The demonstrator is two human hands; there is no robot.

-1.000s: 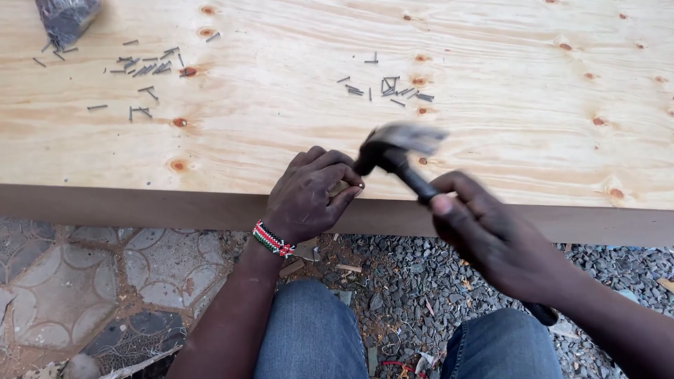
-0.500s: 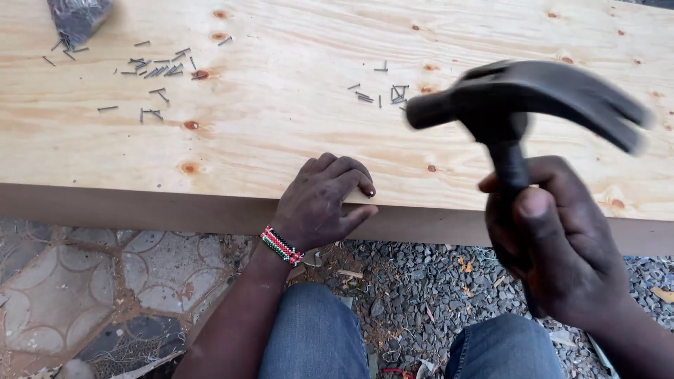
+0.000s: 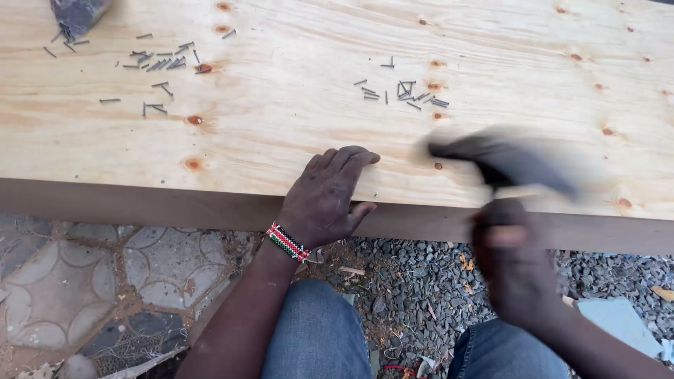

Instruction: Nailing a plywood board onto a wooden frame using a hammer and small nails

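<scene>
Hammer [image 3: 505,163] has swung down from its raised position, right hand [image 3: 516,270] fingers wrapped on its handle, left hand [image 3: 326,196] fingers spread flat on plywood [image 3: 295,105]; nailing mid-strike, next blow needs aim right of those fingers.

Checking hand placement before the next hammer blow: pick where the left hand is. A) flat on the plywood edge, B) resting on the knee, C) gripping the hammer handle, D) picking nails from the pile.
A: the left hand lies palm-down on the near edge of the plywood sheet, while the right hand grips the blurred hammer.
</scene>
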